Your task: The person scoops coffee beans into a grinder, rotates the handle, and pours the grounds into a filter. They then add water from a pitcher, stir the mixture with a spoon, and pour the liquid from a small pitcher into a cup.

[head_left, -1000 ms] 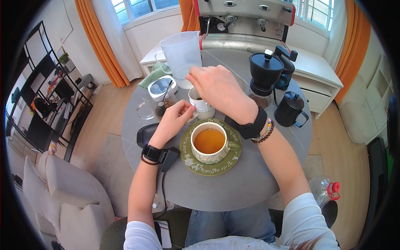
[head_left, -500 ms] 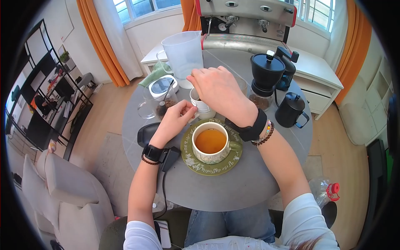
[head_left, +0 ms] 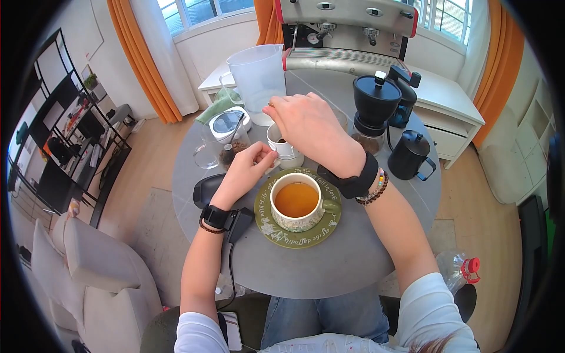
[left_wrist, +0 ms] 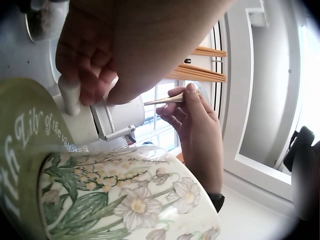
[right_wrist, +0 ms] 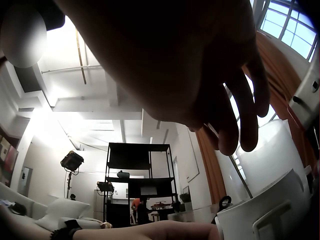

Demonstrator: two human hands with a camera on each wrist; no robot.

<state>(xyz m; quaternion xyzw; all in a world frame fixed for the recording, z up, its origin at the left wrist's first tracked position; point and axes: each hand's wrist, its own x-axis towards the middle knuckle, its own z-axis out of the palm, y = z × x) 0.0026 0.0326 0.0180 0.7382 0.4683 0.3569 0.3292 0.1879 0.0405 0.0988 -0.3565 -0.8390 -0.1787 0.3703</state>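
Note:
A white drip coffee bag (head_left: 283,148) hangs on a small pale cup (head_left: 292,160), dark grounds just visible inside it. Curled at its near left side, my left hand (head_left: 252,167) pinches the bag's paper edge between thumb and fingers, close above the cup's handle (left_wrist: 70,97). Above the bag, my right hand (head_left: 309,123) holds a thin metal stirring stick (left_wrist: 165,100) by its upper end. The stick slants down into the bag; its lower tip is hidden. Nearer me, a flowered cup (head_left: 275,219) of amber liquid stands on a green saucer (head_left: 268,226).
Behind the hands stand a clear plastic pitcher (head_left: 257,73) and a white kitchen scale (head_left: 240,112). A glass mug of coffee beans (head_left: 226,154) is at left. A coffee grinder (head_left: 375,100) and a black kettle (head_left: 410,154) stand at right on the round grey table (head_left: 318,267).
Both hands stay almost where they were. The right hand's fingertips shift slightly over the drip bag; nothing is let go or taken up.

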